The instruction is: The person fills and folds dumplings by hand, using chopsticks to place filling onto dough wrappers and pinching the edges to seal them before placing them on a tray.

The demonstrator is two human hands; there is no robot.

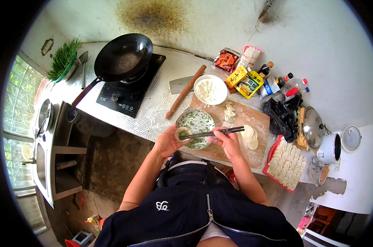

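My left hand (167, 143) cups a round dumpling wrapper (180, 132) with a little green filling on it. In my right hand (226, 142) is a pair of dark chopsticks (213, 133), their tips touching the filling at the wrapper. Under both hands sits a white bowl (190, 119) with green-flecked filling spread over its inside. Right of the chopsticks, a stack of flat wrappers (249, 138) lies on the floured wooden board (235, 153). Small shaped dough pieces (229, 113) rest behind it on the board.
A black wok (124, 57) stands on an induction cooker (131, 92) at the left. Near the board are a rolling pin (185, 92), a cleaver (180, 85) and a floury white bowl (211, 95). Rows of dumplings fill a red-edged tray (285, 162) at the right, beside a black bag (281, 117).
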